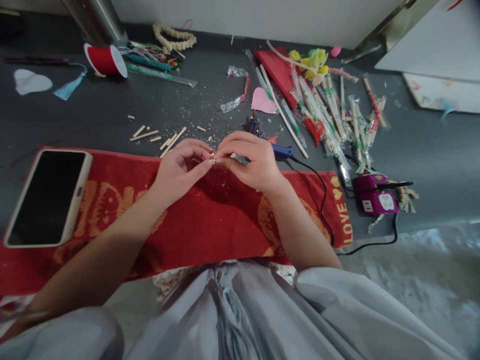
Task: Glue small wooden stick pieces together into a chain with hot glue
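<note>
Over the red towel [210,225], the fingertips of both hands meet on a small cluster of pale wooden bits [213,159]. My left hand [182,167] pinches it from the left with thumb and forefinger. From the other side, my right hand [252,159] holds it with bent fingers that hide part of it. Cut pieces of wooden stick [173,141] lie beyond my left hand, among pale crumbs. A blue tool that looks like a glue gun [281,151] lies partly hidden behind my right hand, its black cord running right.
A phone [47,197] rests on the towel's left end. Behind stand a red ribbon spool [105,60] and a metal cylinder [96,22]. Wrapped sticks [324,110] are heaped at right, near a purple power adapter [375,194]. A pink paper heart [263,101] lies beyond my right hand.
</note>
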Tool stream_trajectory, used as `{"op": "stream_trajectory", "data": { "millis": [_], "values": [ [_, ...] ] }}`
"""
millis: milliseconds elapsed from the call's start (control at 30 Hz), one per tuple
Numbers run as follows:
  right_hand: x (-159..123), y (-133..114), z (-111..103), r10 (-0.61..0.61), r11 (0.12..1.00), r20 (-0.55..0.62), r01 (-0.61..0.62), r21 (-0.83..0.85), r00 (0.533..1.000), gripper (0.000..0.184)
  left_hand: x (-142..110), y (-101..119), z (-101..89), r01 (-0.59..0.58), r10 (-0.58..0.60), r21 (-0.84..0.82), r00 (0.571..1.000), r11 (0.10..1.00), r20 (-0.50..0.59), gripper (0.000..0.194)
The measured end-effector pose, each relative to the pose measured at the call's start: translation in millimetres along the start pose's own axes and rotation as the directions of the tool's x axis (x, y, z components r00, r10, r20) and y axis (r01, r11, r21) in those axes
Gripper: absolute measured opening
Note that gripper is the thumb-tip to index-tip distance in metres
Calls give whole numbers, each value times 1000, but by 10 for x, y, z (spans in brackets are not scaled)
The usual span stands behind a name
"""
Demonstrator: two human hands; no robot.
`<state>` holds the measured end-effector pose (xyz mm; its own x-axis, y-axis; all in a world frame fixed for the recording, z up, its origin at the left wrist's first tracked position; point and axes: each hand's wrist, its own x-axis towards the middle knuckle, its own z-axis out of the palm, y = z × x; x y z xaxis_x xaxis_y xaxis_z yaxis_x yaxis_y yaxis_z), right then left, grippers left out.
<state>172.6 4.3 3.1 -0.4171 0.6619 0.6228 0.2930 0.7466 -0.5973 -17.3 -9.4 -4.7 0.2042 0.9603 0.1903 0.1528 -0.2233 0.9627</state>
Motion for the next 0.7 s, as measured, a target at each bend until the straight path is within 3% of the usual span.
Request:
{"op": "stream_trajectory", "data": {
  "millis": [100,333,600,700],
  "values": [
    [4,-3,1,-6,1000,-16,6,-5,1000,13,0,8,-4,17,-17,-6,1000,1000,-3,25],
    [12,-8,25,-54,999,-64,54,-11,996,12,8,-11,-25,-76,77,38,997,996,-11,34],
    [-14,-5,56,-24,999,-85,21,-37,996,16,11,-51,-8,-13,10,-71,999,997,-41,34],
    [-23,-3,72,-68,994,-117,56,-97,991,18,10,-78,-3,2,-7,-116,999,993,-39,31]
  ]
}}
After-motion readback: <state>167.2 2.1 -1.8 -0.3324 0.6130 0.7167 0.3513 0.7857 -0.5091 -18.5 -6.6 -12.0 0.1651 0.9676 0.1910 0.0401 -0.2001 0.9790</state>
